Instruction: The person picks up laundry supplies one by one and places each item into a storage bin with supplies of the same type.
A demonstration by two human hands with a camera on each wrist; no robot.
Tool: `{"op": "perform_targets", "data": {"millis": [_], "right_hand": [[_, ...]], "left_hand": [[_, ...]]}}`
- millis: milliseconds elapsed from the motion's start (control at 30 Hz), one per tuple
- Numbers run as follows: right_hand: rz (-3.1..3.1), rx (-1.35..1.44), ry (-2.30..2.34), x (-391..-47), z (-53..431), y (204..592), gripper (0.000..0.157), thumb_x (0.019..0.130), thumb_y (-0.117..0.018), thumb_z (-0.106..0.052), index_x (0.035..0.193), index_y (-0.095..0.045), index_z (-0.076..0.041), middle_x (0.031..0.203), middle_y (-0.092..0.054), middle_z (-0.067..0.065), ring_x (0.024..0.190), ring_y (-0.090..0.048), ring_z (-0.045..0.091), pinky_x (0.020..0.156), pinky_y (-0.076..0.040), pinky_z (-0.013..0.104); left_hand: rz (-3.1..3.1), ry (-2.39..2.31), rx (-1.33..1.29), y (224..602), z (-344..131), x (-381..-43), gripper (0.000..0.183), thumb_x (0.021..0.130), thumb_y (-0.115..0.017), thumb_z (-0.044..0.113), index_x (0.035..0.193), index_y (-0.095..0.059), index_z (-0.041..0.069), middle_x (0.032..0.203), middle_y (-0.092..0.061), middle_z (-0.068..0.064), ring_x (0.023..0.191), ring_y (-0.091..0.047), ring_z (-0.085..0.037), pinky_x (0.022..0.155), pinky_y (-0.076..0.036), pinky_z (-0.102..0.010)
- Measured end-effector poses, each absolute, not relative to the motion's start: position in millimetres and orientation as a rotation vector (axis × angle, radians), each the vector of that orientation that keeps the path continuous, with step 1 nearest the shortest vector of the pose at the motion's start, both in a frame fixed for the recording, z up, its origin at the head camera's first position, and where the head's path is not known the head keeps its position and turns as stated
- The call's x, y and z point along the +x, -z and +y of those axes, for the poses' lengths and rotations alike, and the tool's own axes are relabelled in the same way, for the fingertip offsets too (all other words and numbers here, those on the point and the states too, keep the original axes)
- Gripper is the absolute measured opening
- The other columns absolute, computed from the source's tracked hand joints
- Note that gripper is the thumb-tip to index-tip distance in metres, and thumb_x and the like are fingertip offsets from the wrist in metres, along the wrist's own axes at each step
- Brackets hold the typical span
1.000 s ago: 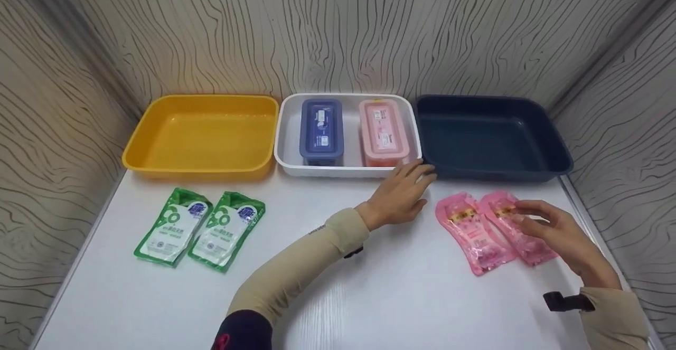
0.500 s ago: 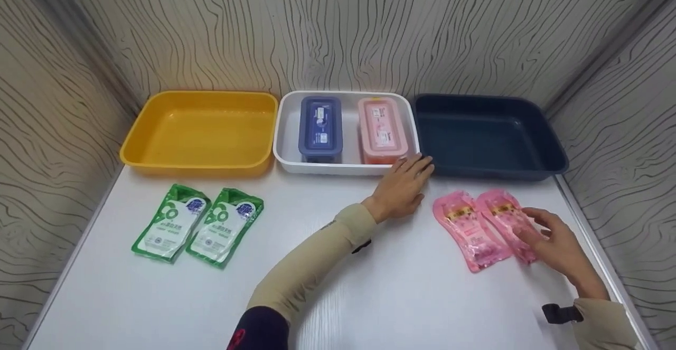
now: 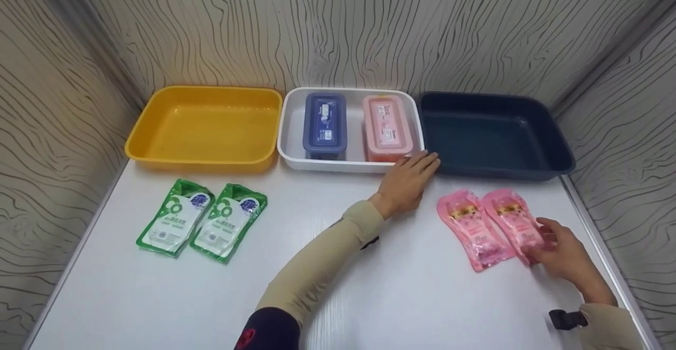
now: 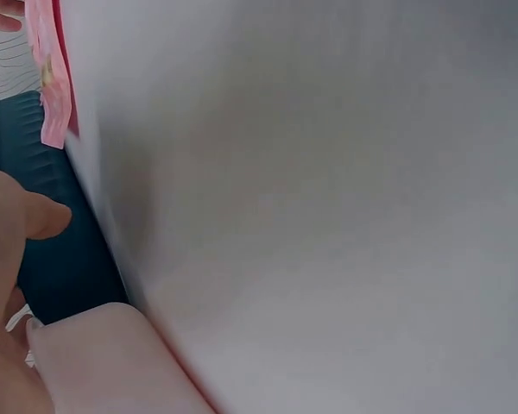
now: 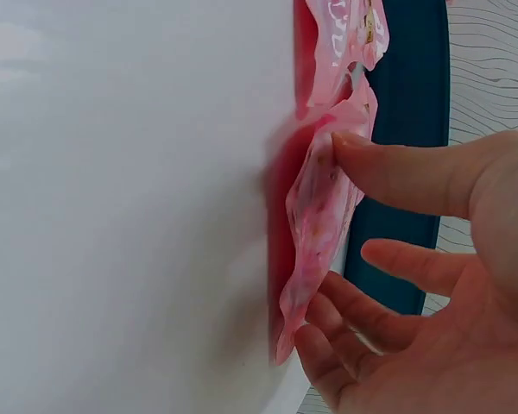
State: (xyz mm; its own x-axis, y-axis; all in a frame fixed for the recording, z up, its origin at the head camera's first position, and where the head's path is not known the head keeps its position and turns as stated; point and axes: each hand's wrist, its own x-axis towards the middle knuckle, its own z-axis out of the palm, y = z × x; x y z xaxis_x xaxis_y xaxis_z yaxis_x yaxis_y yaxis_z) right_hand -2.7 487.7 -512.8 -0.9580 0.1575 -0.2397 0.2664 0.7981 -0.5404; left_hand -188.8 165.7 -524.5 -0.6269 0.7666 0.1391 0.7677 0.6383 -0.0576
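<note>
The right-hand pink pouch [image 3: 516, 222] lies flat on the white table [image 3: 369, 286] at about 4 o'clock from the table's middle, edge to edge with the second pink pouch [image 3: 473, 228] on its left. The right hand [image 3: 562, 255] has come down over the last second: earlier its fingers hovered over the pouch's upper half, and now it has slid to the near end, thumb laid on the film [image 5: 328, 185] and the other fingers curling under the lower right corner, so the grip is closing on the pouch though it is not yet lifted. In the right wrist view that corner already peels slightly off the table. I judge this to be the start of a pick-up. The left hand [image 3: 409, 178] has barely shifted; it rests palm down with straight, relaxed fingers, fingertips touching the meeting corners of the white tray [image 3: 288, 152] and the navy tray [image 3: 560, 168], holding nothing. The navy tray sits at 12 o'clock from the pink pouches, close by. In the white tray stand a blue lidded box [image 3: 325, 124] and a pink lidded box [image 3: 387, 126], side by side. At the far left, the yellow tray [image 3: 142, 144] lies at 10 o'clock, and two green pouches [image 3: 203, 219] lie just before it, well apart from both hands.
</note>
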Motion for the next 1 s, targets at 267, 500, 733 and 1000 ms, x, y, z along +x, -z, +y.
{"op": "perform_targets", "data": {"millis": [267, 500, 733, 1000], "right_hand": [[2.791, 0.434, 0.871, -13, 494, 515, 0.085, 0.093, -0.078, -0.014, 0.153, -0.029, 0.023, 0.127, -0.052, 0.040, 0.107, -0.055, 0.046, 0.083, -0.058, 0.039], [2.745, 0.479, 0.997, -9, 503, 516, 0.068, 0.101, -0.072, -0.019, 0.146, -0.036, 0.018, 0.136, -0.049, 0.045, 0.105, -0.067, 0.035, 0.067, -0.055, 0.018], [2.661, 0.489, 1.144, -6, 512, 498, 0.059, 0.106, -0.068, -0.022, 0.145, -0.036, 0.010, 0.148, -0.045, 0.049, 0.082, -0.067, 0.003, 0.070, -0.061, 0.022], [2.505, 0.425, 1.497, -23, 513, 470, 0.035, 0.107, -0.068, -0.024, 0.134, -0.047, -0.016, 0.107, -0.069, -0.018, 0.085, -0.069, 0.005, 0.076, -0.061, 0.020]], "left_hand": [[-2.733, -0.041, -1.270, 524, 169, -187, 0.070, 0.110, -0.050, 0.049, 0.170, -0.029, 0.019, 0.178, -0.025, 0.002, 0.166, -0.019, -0.018, 0.135, -0.020, -0.036], [-2.763, -0.055, -1.276, 522, 168, -186, 0.079, 0.108, -0.045, 0.063, 0.171, -0.027, 0.019, 0.179, -0.023, 0.002, 0.166, -0.017, -0.020, 0.136, -0.016, -0.038], [-2.761, -0.049, -1.286, 520, 167, -186, 0.079, 0.108, -0.039, 0.065, 0.171, -0.027, 0.018, 0.179, -0.023, 0.002, 0.166, -0.017, -0.020, 0.136, -0.016, -0.037], [-2.746, -0.044, -1.289, 524, 167, -187, 0.078, 0.109, -0.035, 0.065, 0.171, -0.026, 0.018, 0.179, -0.022, 0.001, 0.167, -0.016, -0.020, 0.136, -0.014, -0.037]]}}
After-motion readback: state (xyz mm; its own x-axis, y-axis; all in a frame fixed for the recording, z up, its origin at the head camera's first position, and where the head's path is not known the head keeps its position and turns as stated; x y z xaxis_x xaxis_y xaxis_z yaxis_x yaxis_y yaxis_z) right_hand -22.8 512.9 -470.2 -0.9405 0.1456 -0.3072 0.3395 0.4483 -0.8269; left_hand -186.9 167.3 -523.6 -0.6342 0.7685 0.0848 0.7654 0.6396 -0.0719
